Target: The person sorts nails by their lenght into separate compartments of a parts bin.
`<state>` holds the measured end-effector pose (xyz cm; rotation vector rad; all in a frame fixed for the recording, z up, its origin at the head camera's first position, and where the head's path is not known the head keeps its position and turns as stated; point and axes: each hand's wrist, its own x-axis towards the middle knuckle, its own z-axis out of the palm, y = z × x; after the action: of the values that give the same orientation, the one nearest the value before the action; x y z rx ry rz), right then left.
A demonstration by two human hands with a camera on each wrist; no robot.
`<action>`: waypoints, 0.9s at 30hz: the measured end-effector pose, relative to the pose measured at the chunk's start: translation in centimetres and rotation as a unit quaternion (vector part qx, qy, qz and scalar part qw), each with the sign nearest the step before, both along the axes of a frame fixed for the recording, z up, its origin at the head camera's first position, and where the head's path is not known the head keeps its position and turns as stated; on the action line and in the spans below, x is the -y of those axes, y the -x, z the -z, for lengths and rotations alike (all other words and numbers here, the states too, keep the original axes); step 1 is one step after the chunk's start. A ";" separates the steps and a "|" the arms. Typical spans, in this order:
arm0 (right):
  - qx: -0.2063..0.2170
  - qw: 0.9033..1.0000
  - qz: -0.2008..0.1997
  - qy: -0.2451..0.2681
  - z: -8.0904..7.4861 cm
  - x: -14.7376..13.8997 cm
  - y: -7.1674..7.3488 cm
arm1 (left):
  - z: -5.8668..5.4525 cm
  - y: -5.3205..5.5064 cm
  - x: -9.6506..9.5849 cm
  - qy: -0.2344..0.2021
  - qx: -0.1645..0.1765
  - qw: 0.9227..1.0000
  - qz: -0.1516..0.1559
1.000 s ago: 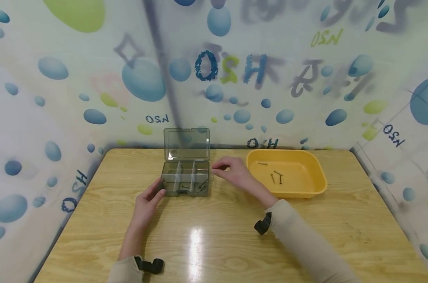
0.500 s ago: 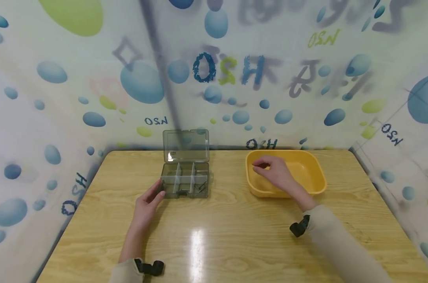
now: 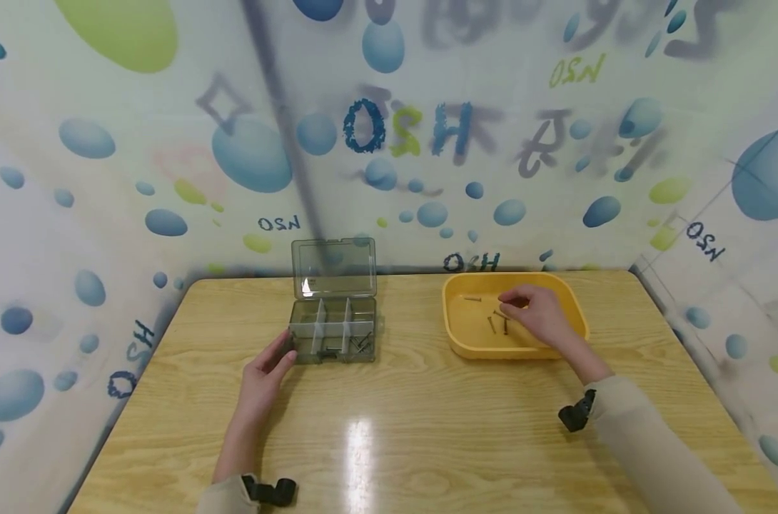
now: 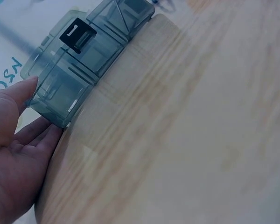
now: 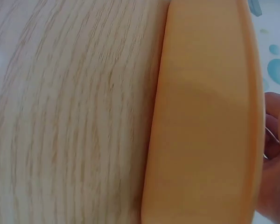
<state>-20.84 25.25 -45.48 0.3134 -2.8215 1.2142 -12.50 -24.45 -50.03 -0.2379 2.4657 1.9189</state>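
A smoky grey, see-through compartment box (image 3: 332, 330) stands on the table with its lid (image 3: 334, 268) raised at the back. Several screws (image 3: 361, 343) lie in its front right compartment. My left hand (image 3: 265, 375) holds the box by its left end, thumb at the front corner; in the left wrist view the fingers (image 4: 45, 135) reach its lower corner. My right hand (image 3: 539, 314) is over the yellow tray (image 3: 485, 352), loosely bent, with thumb and forefinger tips close above the loose screws (image 3: 492, 325). No screw shows between them. The tray wall (image 5: 200, 116) partly hides this hand in the right wrist view.
Another screw (image 3: 472, 299) lies toward the tray's back left. The wooden table (image 3: 415, 428) ends at a patterned wall (image 3: 389, 193) behind the box and tray. Table surface lies between box and tray.
My right hand has moved right from beside the box, over the tray's left side, to the screws in its middle. My left hand has stayed at the box. The head view has shifted slightly.
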 end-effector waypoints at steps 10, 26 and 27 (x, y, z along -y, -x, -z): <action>0.071 0.997 -0.024 -0.022 1.2 -0.2 1.6 | 0.2 0.0 0.0 0.009 -0.006 1.000 -0.002; 0.123 0.989 -0.021 -0.074 2.6 0.3 3.8 | 0.4 -0.1 0.1 -0.004 -0.015 1.000 -0.008; 0.126 0.989 -0.020 -0.073 2.6 0.3 3.8 | 0.4 0.0 0.1 -0.004 -0.016 1.000 -0.006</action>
<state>-24.68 24.99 -48.10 0.2388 -3.1438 1.1289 -12.51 -24.53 -50.43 -0.2258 2.4810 1.9525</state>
